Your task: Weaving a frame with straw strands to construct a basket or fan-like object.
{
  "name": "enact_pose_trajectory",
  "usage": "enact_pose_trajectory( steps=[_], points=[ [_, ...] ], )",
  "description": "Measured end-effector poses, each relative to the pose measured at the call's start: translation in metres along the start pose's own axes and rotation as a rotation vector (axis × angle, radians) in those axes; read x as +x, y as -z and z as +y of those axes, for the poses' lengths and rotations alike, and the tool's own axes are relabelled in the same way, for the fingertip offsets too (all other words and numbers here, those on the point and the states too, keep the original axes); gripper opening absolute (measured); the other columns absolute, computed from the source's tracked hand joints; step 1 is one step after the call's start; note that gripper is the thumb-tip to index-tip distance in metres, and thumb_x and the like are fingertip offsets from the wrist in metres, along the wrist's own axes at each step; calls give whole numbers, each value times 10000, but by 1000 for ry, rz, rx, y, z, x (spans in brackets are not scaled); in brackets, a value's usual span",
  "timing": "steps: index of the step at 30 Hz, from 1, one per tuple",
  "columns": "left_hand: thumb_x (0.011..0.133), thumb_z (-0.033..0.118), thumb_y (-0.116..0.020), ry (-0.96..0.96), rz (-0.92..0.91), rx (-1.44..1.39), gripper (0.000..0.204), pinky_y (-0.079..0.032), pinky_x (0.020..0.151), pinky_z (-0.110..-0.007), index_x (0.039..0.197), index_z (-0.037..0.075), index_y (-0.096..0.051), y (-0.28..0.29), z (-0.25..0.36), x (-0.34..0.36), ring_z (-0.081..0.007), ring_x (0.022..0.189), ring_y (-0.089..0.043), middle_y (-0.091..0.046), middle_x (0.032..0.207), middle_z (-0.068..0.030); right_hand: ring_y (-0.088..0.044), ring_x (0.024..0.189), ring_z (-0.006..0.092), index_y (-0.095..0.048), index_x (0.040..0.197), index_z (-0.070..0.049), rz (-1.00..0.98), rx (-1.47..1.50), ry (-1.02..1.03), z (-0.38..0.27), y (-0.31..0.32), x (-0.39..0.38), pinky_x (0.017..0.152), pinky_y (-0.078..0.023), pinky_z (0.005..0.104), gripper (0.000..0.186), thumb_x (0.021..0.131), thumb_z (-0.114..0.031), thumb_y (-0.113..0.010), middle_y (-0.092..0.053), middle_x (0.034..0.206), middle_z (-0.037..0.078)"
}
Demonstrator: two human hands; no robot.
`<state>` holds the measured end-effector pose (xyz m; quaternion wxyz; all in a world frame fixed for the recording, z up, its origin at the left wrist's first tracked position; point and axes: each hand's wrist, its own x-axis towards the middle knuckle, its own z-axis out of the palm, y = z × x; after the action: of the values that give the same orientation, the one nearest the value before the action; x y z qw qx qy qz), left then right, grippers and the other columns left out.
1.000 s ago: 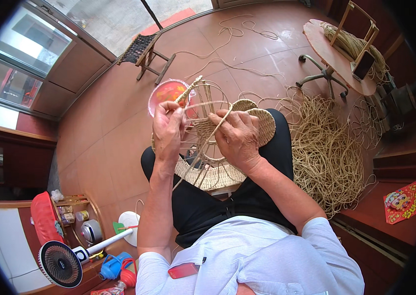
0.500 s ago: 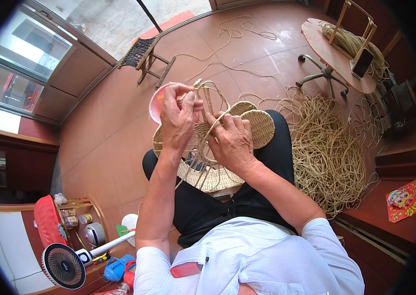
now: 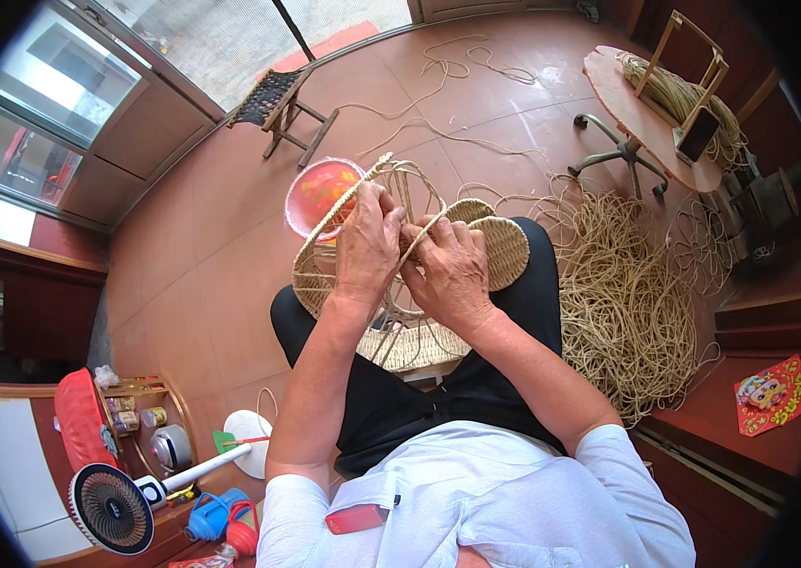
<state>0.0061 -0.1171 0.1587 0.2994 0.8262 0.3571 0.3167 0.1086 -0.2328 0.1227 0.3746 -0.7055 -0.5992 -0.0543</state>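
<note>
On my lap rests a woven straw piece with a curved, braided rim and round lobes, made of tan cord [image 3: 501,252]. My left hand [image 3: 368,239] is closed, its fingertips pinching cord strands beside the upright rim. Close to its right, my right hand [image 3: 449,263] curls over the weave, a strand crossing its fingers. Loose loops of cord stand up above both hands. The exact strands between my fingertips are hidden. Just beyond my left hand is a pink-rimmed red basin [image 3: 310,201], partly covered by the rim.
A large heap of loose cord [image 3: 632,303] lies on the floor to my right. Farther off stand a folding stool [image 3: 289,114] and a round wheeled table [image 3: 632,114] bearing a cord coil and wooden frame. At lower left are a fan [image 3: 112,508] and a blue jug [image 3: 220,514].
My left hand has moved right and slightly down, toward my right hand, uncovering more of the basin and the rim. My right hand has stayed nearly in place.
</note>
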Motion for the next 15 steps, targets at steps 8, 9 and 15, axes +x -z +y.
enact_pose_trajectory(
  steps=[8, 9, 15],
  points=[
    [954, 30, -660, 115, 260, 221, 139, -558, 677, -445, 1055, 102, -597, 50, -11, -41, -286, 719, -704, -638, 793, -123, -628, 1000, 269, -765, 1272, -179, 153, 44, 51, -6, -5, 5, 843, -437, 441, 372, 903, -214, -800, -659, 1103, 45],
    [944, 21, -651, 139, 278, 278, 157, -555, 664, -430, 1064, 109, -602, 64, -19, -47, -252, 701, -694, -618, 775, -105, -628, 1000, 269, -765, 1272, -179, 158, 49, 35, -5, -8, 8, 843, -437, 441, 372, 903, -214, -800, -659, 1103, 45],
    [930, 0, -697, 441, 379, -189, 192, -372, 433, -233, 1040, 121, -598, 251, -147, -102, -42, 528, -468, -522, 764, 61, -636, 956, 248, -769, 910, -176, 123, -20, 48, -7, -29, 23, 828, -451, 435, 93, 914, -258, -725, -647, 924, 23]
  ],
)
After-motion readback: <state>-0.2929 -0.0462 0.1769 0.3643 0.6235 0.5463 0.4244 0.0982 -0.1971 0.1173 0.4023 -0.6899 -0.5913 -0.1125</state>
